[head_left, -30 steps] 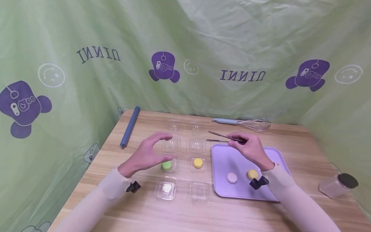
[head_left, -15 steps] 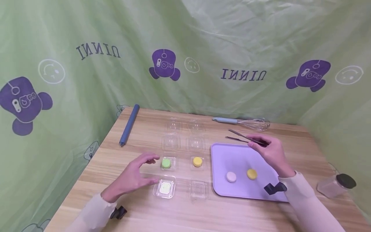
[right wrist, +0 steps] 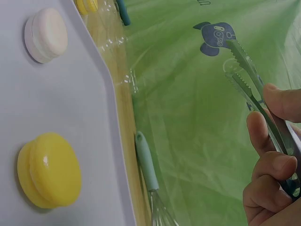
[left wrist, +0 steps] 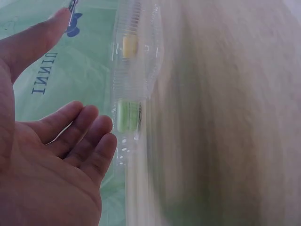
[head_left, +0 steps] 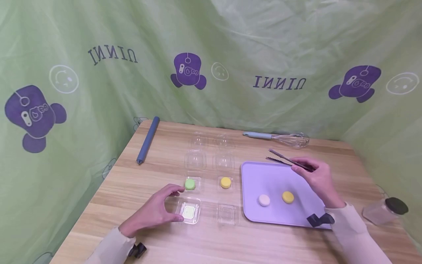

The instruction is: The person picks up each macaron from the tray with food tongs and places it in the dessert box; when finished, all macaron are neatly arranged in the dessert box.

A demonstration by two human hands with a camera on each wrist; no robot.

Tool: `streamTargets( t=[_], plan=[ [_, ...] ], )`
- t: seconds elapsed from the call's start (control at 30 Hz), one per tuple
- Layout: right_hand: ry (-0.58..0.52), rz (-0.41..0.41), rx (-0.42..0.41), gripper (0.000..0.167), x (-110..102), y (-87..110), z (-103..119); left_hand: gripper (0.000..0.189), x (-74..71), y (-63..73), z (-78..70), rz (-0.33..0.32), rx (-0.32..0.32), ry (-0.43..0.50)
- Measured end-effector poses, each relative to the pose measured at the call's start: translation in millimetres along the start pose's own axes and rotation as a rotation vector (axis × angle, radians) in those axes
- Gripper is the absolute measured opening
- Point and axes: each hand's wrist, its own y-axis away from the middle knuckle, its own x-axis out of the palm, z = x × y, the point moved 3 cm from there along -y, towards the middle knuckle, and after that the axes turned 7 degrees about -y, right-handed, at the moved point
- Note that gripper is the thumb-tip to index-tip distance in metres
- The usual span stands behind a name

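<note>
The left hand (head_left: 151, 211) is loose, its thumb spread well away from gently bent fingers that hold nothing. A clear base (head_left: 190, 211) lies at three o'clock, its middle bright with glare; I cannot tell whether the thumb tip touches its edge. The fingertips come near a green macaron (head_left: 189, 184) at two o'clock, in a transparent holder whose rim is hard to trace.

Over on the other side, the right hand (head_left: 319, 179) pinches dark tongs (head_left: 285, 158) between thumb and fingers. Their toothed tips stand apart, pointing to ten o'clock, while the back end is partly hidden in the palm.

At eight o'clock from that hand, a deep-yellow macaron (head_left: 288, 197) rests on a lilac tray (head_left: 263, 176); a pale pink macaron (head_left: 264, 200) sits at nine o'clock from it. The right sleeve and its black wrist strap cover the tray's near right corner.

Level with the green one, at three o'clock, a bright yellow macaron (head_left: 225, 182) sits in its own clear holder. Beyond, at twelve, four see-through domes blur into the counter (head_left: 171, 146).

Farther out, a blue rod (head_left: 148, 141) lies at twelve o'clock from the left hand. From the right, a whisk (head_left: 258, 135) lies near eleven, its wires cut off in the right wrist view, and a dark-lidded jar (head_left: 378, 212) at four.
</note>
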Motion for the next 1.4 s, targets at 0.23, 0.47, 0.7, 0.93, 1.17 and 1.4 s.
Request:
streamTargets(
  t=[0.23, 0.47, 0.7, 0.93, 1.17, 1.4],
  plan=[
    [0.022, 0.004, 0.029, 0.029, -6, 8.9, -5, 0.087, 4.0, -1.0, 5.5, 0.017, -0.001, -0.052],
    [0.092, 0.038, 0.075, 0.031, -6, 21.0, -13, 0.085, 7.0, -1.0, 11.3, 0.022, -0.020, -0.066],
    [0.196, 0.059, 0.094, 0.028, -8, 38.1, -17, 0.083, 8.7, -2.3, 13.8, 0.044, -0.020, -0.071],
    [0.255, 0.060, 0.133, 0.028, -7, 52.4, -25, 0.083, 9.5, -3.5, 11.9, 0.043, -0.024, -0.093],
    [0.267, 0.090, 0.140, 0.024, 0, 66.5, -32, 0.082, 9.8, -3.7, 10.7, 0.050, -0.011, -0.097],
    [0.313, 0.147, 0.113, 0.017, 12, 76.3, -35, 0.083, 11.9, -3.7, 11.4, 0.056, -0.007, -0.097]
  ],
)
